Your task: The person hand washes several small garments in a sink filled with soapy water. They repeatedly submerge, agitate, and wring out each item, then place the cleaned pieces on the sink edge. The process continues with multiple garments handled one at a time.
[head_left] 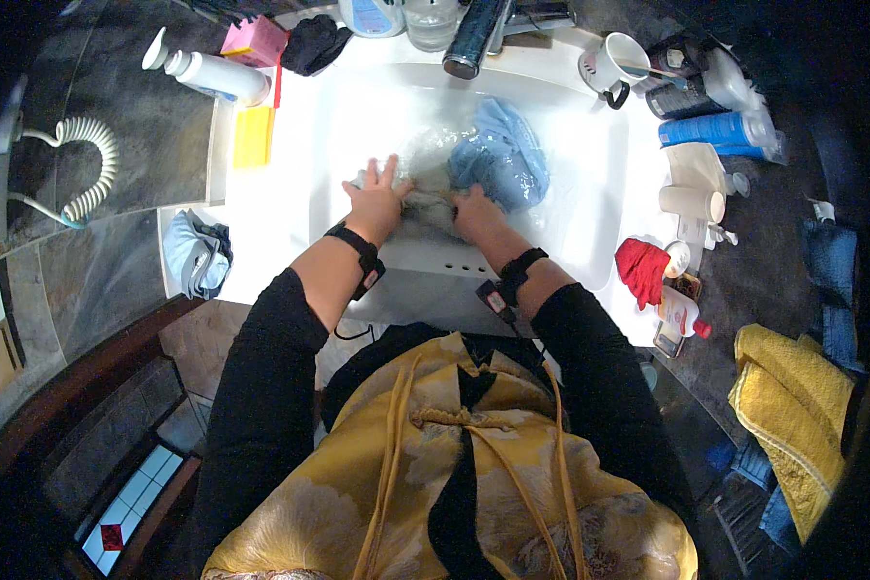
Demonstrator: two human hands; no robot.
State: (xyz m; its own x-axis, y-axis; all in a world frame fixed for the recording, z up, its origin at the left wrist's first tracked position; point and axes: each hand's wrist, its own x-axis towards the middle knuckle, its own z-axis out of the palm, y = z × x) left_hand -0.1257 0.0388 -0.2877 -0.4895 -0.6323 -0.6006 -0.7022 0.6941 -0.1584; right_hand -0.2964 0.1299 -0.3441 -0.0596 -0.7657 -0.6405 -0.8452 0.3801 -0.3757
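My left hand (pixel 377 208) is spread with its fingers apart, its thumb side against a pale grey wet cloth (pixel 429 205) in the white sink (pixel 358 106). The fingers of my right hand (pixel 478 215) are curled at the other end of this cloth and appear to grip it; their tips are partly hidden. Just beyond my right hand, a light blue cloth (pixel 501 155) lies bunched and soaked in the water. Dark bands with small devices circle both my wrists.
A dark tap (pixel 466 48) reaches over the sink's far edge. To the left are folded cloths (pixel 197 255), a yellow sponge (pixel 253 137) and a pump bottle (pixel 217 77). Along the right stand a white mug (pixel 617 60), a blue can (pixel 706 130), a red cloth (pixel 640 273) and a yellow towel (pixel 793 387).
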